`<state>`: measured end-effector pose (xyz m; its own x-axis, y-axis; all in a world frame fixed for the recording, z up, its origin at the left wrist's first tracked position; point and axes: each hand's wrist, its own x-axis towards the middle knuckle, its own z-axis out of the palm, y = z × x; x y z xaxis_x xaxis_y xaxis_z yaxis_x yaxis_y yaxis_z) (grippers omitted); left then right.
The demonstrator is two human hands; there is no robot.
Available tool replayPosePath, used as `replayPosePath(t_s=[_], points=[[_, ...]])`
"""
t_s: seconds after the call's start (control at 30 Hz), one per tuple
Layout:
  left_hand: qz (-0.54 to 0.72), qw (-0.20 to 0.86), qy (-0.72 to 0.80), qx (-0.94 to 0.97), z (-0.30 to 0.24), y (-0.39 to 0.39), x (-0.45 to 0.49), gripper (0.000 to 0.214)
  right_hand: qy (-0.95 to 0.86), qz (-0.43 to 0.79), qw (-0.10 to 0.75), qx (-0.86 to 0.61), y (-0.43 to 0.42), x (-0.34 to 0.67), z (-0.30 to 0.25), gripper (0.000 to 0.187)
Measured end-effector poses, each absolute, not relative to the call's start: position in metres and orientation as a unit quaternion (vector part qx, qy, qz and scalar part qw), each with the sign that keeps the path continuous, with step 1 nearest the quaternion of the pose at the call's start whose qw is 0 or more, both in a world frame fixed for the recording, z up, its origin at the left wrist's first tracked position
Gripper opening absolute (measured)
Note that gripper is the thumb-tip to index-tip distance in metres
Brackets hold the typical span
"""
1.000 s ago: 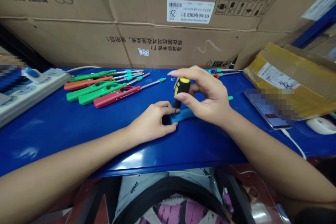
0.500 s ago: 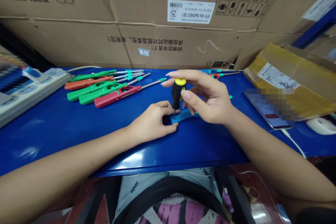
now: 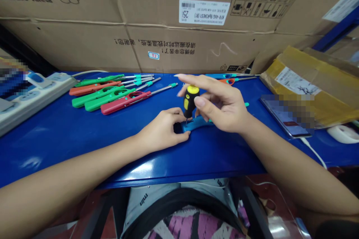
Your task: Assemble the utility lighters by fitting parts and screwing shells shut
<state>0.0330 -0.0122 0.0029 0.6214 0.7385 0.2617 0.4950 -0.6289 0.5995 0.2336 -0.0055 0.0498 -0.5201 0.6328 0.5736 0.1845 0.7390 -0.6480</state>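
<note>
**A:** What do the hands hold?

**B:** Mid-tabletop, the left hand (image 3: 161, 130) is clamped over the left end of a blue lighter (image 3: 198, 122), which lies flat on the tabletop (image 3: 70, 130). The right hand (image 3: 221, 108) pinches a stubby screwdriver (image 3: 190, 99) upright, with its tip on the lighter.

**A:** How would it handle?

**B:** Likely light, rigid, smooth plastic. The thick handle end gives the surest hold.

**A:** Counts?

**B:** One screwdriver. The pile of lighters (image 3: 112, 95) at far left has five: three green, one orange, one red. Behind the right hand are perhaps two more lighters (image 3: 232, 78), partly hidden.
</note>
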Motion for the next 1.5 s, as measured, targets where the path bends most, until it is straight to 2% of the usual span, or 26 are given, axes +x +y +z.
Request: replayPosePath(t_s=[0.17,0.3,0.4,0.5,0.73,0.87,1.0,1.13,1.23,1.3,1.33,1.43,1.5], points=[[0.257,0.252,0.359,0.861,0.003,-0.014,0.034,0.023,-0.8,0.297,0.468,-0.228,-0.011,0.23,0.053,0.031],[0.256,0.244,0.36,0.863,0.005,-0.014,0.034,0.023,-0.78,0.298,0.495,-0.239,-0.011,0.226,0.053,0.037],[0.255,0.239,0.362,0.864,0.005,-0.014,0.034,0.018,-0.785,0.303,0.483,-0.241,-0.01,0.227,0.052,0.041],[0.252,0.233,0.362,0.867,0.004,-0.014,0.033,0.015,-0.792,0.309,0.462,-0.251,-0.01,0.228,0.052,0.037],[0.239,0.237,0.365,0.868,0.005,-0.013,0.033,0.023,-0.802,0.304,0.457,-0.236,-0.008,0.229,0.052,0.027],[0.152,0.253,0.361,0.885,0.02,-0.003,0.021,0.034,-0.75,0.289,0.533,-0.265,0.006,0.242,0.058,0.031],[0.056,0.222,0.39,0.892,0.042,0.006,-0.003,0.039,-0.684,0.269,0.602,-0.313,0.029,0.264,0.066,0.033],[0.032,0.183,0.395,0.9,0.049,0.004,-0.011,0.043,-0.637,0.393,0.547,-0.374,0.043,0.272,0.057,0.03],[0.064,0.185,0.387,0.901,0.039,0.0,0.001,0.051,-0.636,0.457,0.465,-0.413,0.046,0.27,0.039,0.028],[0.072,0.173,0.377,0.907,0.03,-0.001,0.01,0.054,-0.667,0.459,0.399,-0.431,0.047,0.272,0.026,0.03],[0.073,0.171,0.365,0.912,0.027,-0.001,0.013,0.053,-0.699,0.426,0.37,-0.438,0.049,0.273,0.021,0.029],[0.07,0.199,0.333,0.919,0.023,0.002,0.014,0.046,-0.836,0.217,0.297,-0.407,0.055,0.281,0.008,0.023],[0.06,0.213,0.329,0.918,0.027,0.004,0.009,0.042,-0.88,0.157,0.251,-0.373,0.058,0.286,0.004,0.022]])
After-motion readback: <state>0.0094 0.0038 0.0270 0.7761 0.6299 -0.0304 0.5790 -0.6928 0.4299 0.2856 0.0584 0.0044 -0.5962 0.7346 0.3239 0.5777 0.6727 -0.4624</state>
